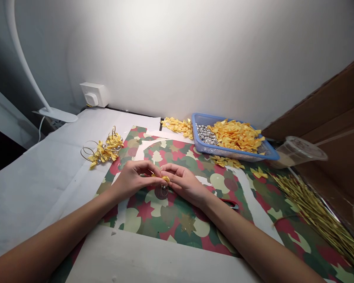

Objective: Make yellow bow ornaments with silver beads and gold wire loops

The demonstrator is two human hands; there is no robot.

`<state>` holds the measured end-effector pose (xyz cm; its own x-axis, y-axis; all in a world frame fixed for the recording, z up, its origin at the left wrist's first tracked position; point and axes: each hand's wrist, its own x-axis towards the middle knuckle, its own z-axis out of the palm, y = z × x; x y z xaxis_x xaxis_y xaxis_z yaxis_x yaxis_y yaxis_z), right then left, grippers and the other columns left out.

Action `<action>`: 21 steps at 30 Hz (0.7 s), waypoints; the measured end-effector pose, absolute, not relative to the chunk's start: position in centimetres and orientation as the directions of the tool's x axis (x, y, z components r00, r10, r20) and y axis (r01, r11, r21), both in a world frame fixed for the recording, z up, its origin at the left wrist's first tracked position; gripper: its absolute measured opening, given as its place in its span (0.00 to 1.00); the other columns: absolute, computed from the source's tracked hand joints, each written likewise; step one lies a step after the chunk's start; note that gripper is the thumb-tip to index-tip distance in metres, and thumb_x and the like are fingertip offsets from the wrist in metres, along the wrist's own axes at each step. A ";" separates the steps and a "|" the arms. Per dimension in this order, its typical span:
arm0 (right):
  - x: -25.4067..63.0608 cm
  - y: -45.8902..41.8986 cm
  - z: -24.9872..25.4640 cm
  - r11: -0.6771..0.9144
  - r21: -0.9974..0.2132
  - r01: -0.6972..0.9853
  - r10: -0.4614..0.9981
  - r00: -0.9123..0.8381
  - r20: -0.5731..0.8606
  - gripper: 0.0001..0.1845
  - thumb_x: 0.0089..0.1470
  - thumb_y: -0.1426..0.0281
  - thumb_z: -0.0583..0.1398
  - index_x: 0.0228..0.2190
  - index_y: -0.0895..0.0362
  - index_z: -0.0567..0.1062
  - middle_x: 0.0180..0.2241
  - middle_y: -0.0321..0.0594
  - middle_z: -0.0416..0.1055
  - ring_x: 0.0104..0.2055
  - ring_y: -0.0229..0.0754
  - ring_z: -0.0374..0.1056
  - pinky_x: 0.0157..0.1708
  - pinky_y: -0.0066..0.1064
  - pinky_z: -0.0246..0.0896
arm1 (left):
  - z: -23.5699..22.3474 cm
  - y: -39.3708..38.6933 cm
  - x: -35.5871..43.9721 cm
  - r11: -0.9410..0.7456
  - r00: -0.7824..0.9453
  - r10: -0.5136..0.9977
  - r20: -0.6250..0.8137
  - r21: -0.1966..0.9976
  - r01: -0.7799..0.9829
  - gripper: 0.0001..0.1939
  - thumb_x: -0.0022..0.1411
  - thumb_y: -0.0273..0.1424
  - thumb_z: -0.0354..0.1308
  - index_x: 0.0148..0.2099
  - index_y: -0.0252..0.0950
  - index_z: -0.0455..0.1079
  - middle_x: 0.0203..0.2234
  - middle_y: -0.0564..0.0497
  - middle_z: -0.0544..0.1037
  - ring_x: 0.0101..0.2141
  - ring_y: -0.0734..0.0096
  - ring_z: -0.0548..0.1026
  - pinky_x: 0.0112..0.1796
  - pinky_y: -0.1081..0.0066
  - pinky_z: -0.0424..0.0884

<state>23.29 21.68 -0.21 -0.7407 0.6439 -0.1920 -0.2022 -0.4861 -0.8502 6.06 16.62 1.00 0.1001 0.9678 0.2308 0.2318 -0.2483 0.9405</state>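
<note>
My left hand (132,181) and my right hand (183,182) meet above the camouflage-patterned paper (177,224). Their fingertips pinch a small yellow ribbon bow (164,179), partly hidden by my fingers. A thin silver wire or bead (164,189) shows just below it. To the far left of my hands lies a bunch of yellow bows on looped gold wire (104,150). A small red-handled tool (230,203) sits just past my right wrist.
A blue plastic basket (238,154) holds silver beads (205,134) and yellow bows (236,135). Loose bows (177,126) lie beside it. Gold wire stems (315,212) spread at the right, near a plastic cup (297,151) and cardboard (327,110).
</note>
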 end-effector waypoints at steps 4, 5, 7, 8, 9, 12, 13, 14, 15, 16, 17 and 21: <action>23.1 21.7 -0.7 -0.448 -0.871 -0.204 0.679 -0.711 -0.182 0.18 0.36 0.58 0.73 0.25 0.56 0.76 0.24 0.32 0.70 0.27 0.34 0.64 0.30 0.28 0.58 | 1.0 16.6 6.1 -0.276 0.101 0.961 0.258 0.921 0.275 0.11 0.52 0.35 0.68 0.28 0.33 0.74 0.23 0.51 0.80 0.23 0.74 0.76 0.24 0.75 0.75; 23.1 21.7 -0.8 -0.431 -0.876 -0.215 0.701 -0.691 -0.175 0.19 0.35 0.58 0.73 0.24 0.56 0.75 0.24 0.32 0.71 0.28 0.35 0.64 0.31 0.28 0.59 | 1.1 16.6 6.1 -0.292 0.100 0.956 0.274 0.912 0.288 0.11 0.52 0.36 0.68 0.28 0.34 0.73 0.23 0.51 0.80 0.23 0.74 0.76 0.25 0.75 0.75; 23.0 21.7 -1.0 -0.390 -0.889 -0.238 0.751 -0.641 -0.158 0.20 0.34 0.56 0.73 0.24 0.55 0.75 0.26 0.32 0.72 0.29 0.36 0.65 0.33 0.29 0.60 | 1.1 16.6 6.1 -0.329 0.099 0.944 0.314 0.888 0.320 0.11 0.53 0.37 0.67 0.29 0.34 0.74 0.24 0.51 0.79 0.25 0.74 0.76 0.26 0.75 0.75; 23.0 21.7 -1.1 -0.369 -0.897 -0.245 0.772 -0.618 -0.149 0.20 0.34 0.56 0.73 0.24 0.55 0.75 0.26 0.32 0.72 0.30 0.36 0.66 0.34 0.29 0.60 | 1.2 16.6 6.1 -0.349 0.101 0.937 0.335 0.873 0.340 0.11 0.53 0.37 0.67 0.30 0.34 0.74 0.24 0.51 0.78 0.25 0.74 0.76 0.26 0.75 0.75; 23.0 21.6 -1.2 -0.347 -0.905 -0.247 0.790 -0.597 -0.139 0.20 0.35 0.56 0.73 0.24 0.55 0.74 0.26 0.32 0.72 0.30 0.36 0.66 0.34 0.30 0.60 | 1.2 16.6 6.1 -0.368 0.103 0.929 0.356 0.857 0.361 0.11 0.54 0.37 0.66 0.31 0.34 0.74 0.24 0.51 0.78 0.26 0.74 0.75 0.27 0.75 0.74; 23.0 21.7 -1.3 -0.282 -0.929 -0.240 0.825 -0.554 -0.108 0.19 0.36 0.56 0.72 0.24 0.55 0.74 0.25 0.33 0.72 0.30 0.37 0.66 0.34 0.30 0.60 | 1.1 16.5 6.2 -0.421 0.099 0.902 0.421 0.800 0.427 0.07 0.56 0.34 0.65 0.31 0.35 0.74 0.24 0.51 0.78 0.26 0.74 0.74 0.26 0.75 0.72; 23.0 21.7 -1.4 -0.260 -0.936 -0.236 0.836 -0.541 -0.096 0.18 0.37 0.56 0.72 0.23 0.55 0.74 0.25 0.33 0.71 0.30 0.37 0.66 0.34 0.30 0.60 | 1.0 16.4 6.2 -0.434 0.093 0.892 0.442 0.781 0.449 0.06 0.57 0.32 0.65 0.31 0.35 0.74 0.24 0.51 0.79 0.25 0.74 0.74 0.27 0.75 0.72; 23.0 21.7 -1.4 -0.238 -0.943 -0.233 0.846 -0.527 -0.083 0.18 0.37 0.56 0.72 0.23 0.55 0.74 0.24 0.33 0.71 0.29 0.37 0.65 0.34 0.31 0.60 | 0.9 16.4 6.2 -0.443 0.087 0.884 0.460 0.763 0.470 0.05 0.57 0.31 0.65 0.31 0.35 0.74 0.24 0.51 0.79 0.25 0.74 0.74 0.27 0.74 0.72; 23.0 21.7 -1.3 -0.215 -0.949 -0.229 0.856 -0.512 -0.070 0.19 0.37 0.56 0.71 0.23 0.55 0.73 0.23 0.32 0.70 0.29 0.37 0.65 0.34 0.31 0.59 | 0.8 16.4 6.2 -0.449 0.082 0.877 0.474 0.747 0.489 0.04 0.56 0.30 0.65 0.31 0.35 0.74 0.24 0.51 0.79 0.25 0.74 0.74 0.28 0.74 0.71; 22.9 21.7 -1.3 -0.194 -0.955 -0.225 0.865 -0.498 -0.058 0.19 0.38 0.55 0.71 0.23 0.55 0.73 0.23 0.32 0.70 0.28 0.37 0.64 0.33 0.31 0.59 | 0.7 16.3 6.2 -0.452 0.078 0.872 0.483 0.735 0.505 0.04 0.56 0.30 0.65 0.31 0.35 0.74 0.24 0.51 0.79 0.25 0.74 0.74 0.28 0.74 0.71; 22.9 21.7 -1.3 -0.172 -0.960 -0.219 0.874 -0.484 -0.046 0.19 0.38 0.55 0.71 0.22 0.55 0.73 0.23 0.32 0.69 0.28 0.37 0.64 0.33 0.31 0.59 | 0.6 16.3 6.2 -0.453 0.076 0.869 0.489 0.725 0.519 0.04 0.56 0.29 0.65 0.31 0.35 0.75 0.24 0.51 0.79 0.24 0.74 0.74 0.28 0.74 0.71; 22.7 21.3 -1.0 -0.090 -0.976 -0.196 0.900 -0.436 0.005 0.17 0.39 0.56 0.70 0.22 0.54 0.73 0.24 0.34 0.69 0.28 0.38 0.63 0.33 0.32 0.58 | 0.2 16.2 6.4 -0.444 0.070 0.868 0.491 0.705 0.553 0.03 0.57 0.28 0.65 0.31 0.35 0.75 0.24 0.52 0.80 0.25 0.73 0.75 0.27 0.75 0.72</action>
